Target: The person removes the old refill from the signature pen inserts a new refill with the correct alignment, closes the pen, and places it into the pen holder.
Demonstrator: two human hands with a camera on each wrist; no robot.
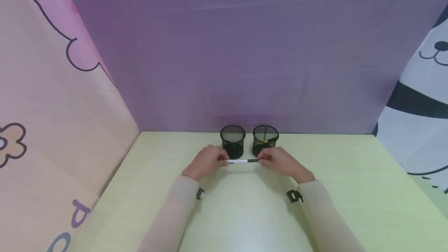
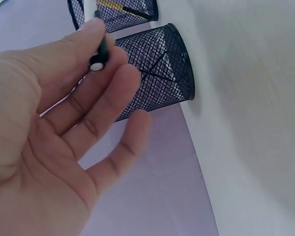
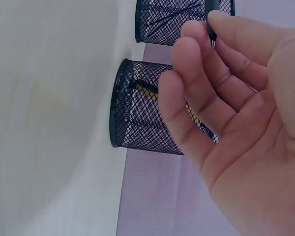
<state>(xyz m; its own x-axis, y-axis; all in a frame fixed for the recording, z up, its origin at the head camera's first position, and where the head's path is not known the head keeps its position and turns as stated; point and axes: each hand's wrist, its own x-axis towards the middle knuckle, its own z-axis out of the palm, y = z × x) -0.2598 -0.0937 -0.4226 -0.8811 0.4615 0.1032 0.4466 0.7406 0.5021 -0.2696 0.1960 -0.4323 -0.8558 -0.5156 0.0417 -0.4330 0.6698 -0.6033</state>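
A pen (image 1: 240, 161) with a white barrel and black front part lies level between the two hands, just in front of two black mesh cups. My left hand (image 1: 208, 160) pinches its rear end between thumb and fingers; the clip and push button (image 2: 96, 66) show in the left wrist view. At the other end, my right hand (image 1: 280, 161) pinches the black part, and the metal tip (image 3: 213, 44) points out below the thumb. The left mesh cup (image 1: 233, 151) stands upright beyond the left hand. Behind the right hand is the right mesh cup (image 3: 122, 110), holding a yellow-and-black pen-like item (image 1: 267, 141).
Both cups stand side by side near the back edge of a pale table (image 1: 241, 213). A purple cloth wall (image 1: 245, 69) rises right behind them. Printed cloth panels flank the table, the left one (image 1: 52, 108) pinkish, the right one (image 1: 420, 88) with a panda print.
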